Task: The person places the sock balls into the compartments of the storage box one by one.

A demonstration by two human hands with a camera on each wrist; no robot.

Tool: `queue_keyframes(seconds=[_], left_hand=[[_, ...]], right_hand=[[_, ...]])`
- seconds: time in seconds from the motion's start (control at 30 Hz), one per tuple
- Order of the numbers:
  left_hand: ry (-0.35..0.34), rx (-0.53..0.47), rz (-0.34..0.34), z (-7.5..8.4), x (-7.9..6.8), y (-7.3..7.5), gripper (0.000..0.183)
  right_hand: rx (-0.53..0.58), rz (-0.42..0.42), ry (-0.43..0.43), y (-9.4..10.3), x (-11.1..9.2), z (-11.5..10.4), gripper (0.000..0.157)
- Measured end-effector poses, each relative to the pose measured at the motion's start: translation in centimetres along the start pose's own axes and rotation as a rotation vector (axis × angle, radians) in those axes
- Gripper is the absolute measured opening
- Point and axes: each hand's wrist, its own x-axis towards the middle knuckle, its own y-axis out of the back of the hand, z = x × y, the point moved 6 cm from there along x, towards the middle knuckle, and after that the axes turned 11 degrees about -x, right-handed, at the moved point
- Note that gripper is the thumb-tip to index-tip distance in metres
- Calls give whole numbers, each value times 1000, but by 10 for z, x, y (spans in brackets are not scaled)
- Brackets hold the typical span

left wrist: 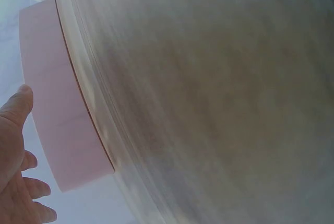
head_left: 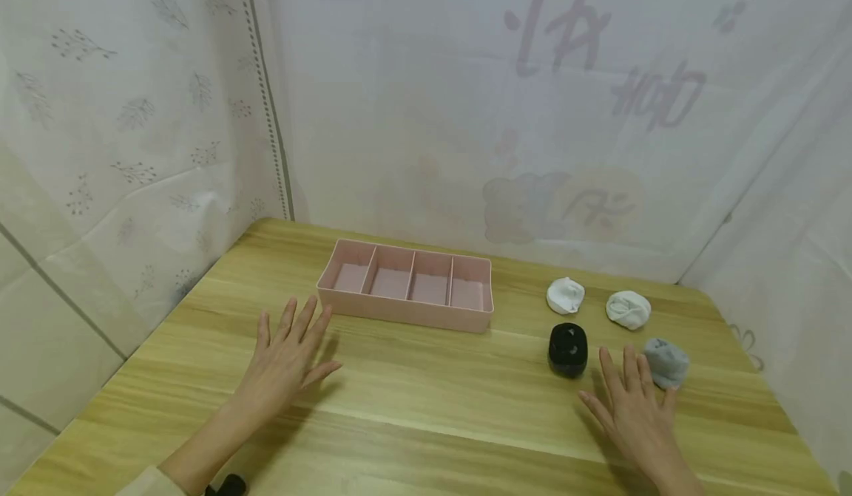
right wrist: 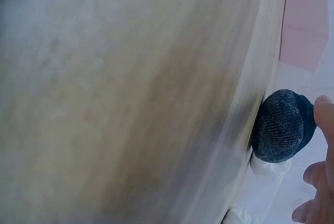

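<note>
My left hand (head_left: 282, 363) is spread over the table just in front of the left end of a pink box (head_left: 406, 313) with several compartments, holding nothing. In the left wrist view, the box's long side (left wrist: 62, 93) shows beyond the thumb. On the right, my other hand (head_left: 637, 416) has its fingers extended and its grip is bare. A balled-up black sock (head_left: 568, 350) lies ahead of its thumb, and a grey balled sock (head_left: 666, 363) is close by its fingers. The dark knit of the black sock (right wrist: 284, 125) is visible in the right wrist view.
Two white balled socks, one nearer the box (head_left: 566, 296) and one farther right (head_left: 629, 310), lie toward the back of the wooden table (head_left: 413, 392). Patterned white cloth (head_left: 399, 111) hangs around the table. A small black object (head_left: 229, 486) shows beside the left forearm.
</note>
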Motion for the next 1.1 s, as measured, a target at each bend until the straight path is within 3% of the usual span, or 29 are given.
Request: queue_keyframes(seconds=[0.4, 0.63, 1.1], left_hand=[[44, -12, -52, 0, 0, 2, 82], [149, -54, -155, -8, 8, 8, 78], [202, -339, -225, -32, 42, 11, 86]], right_hand=[[-4, 83, 0, 7, -2, 2, 76], [32, 141, 47, 15, 6, -6, 77], [138, 163, 134, 13, 32, -16, 87]])
